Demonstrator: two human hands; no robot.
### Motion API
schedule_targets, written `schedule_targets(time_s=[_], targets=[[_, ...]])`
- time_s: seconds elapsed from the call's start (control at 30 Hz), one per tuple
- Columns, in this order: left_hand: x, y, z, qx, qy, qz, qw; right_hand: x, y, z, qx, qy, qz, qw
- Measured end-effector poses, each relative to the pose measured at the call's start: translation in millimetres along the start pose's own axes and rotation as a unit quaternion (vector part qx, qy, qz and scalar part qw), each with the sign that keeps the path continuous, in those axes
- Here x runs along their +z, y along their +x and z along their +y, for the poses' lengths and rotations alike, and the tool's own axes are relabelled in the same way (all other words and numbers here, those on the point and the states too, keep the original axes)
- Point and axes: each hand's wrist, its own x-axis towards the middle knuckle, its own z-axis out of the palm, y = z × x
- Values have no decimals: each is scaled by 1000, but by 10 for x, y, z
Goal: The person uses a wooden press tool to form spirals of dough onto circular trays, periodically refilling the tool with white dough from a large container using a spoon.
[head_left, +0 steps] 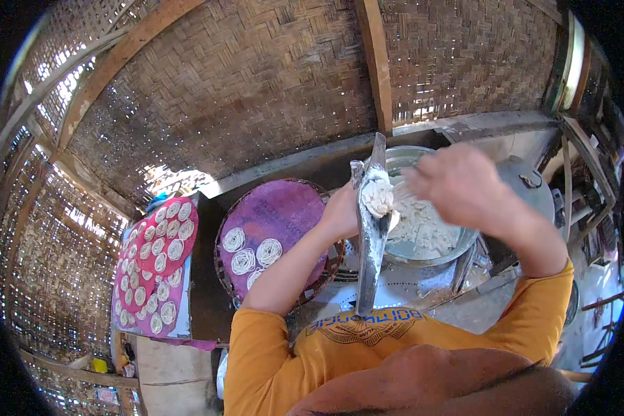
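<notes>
A wooden press (371, 256), long and whitened with dough, stands before me in the middle. White dough (378, 199) is heaped in its upper part. My left hand (340, 212) grips the press from its left side, the fingertips hidden behind the wood. Just right of the dough, my right hand (457, 182) is smeared by motion above a metal basin (433, 261), and whether it holds anything does not show. Loose white dough pieces (430, 225) lie in the basin. To the left, a round tray with purple cloth (284, 208) carries several coiled white noodle nests (243, 261).
Farther left, pink cloths (145, 243) covered with many noodle nests lie on a raised surface. A round metal lid (527, 184) sits right of the basin. Woven bamboo walls (236, 90) and a wooden post (376, 66) stand close behind the work surface.
</notes>
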Motion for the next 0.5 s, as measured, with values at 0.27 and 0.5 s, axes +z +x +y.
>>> schedule_targets(time_s=[0.27,0.5], targets=[[31,31,-297,-46,-55,-36,997,181,-246,24,-35,-14,177,983],[-45,49,-315,-19,-37,-11,999,-36,-359,276,77,16,217,973]])
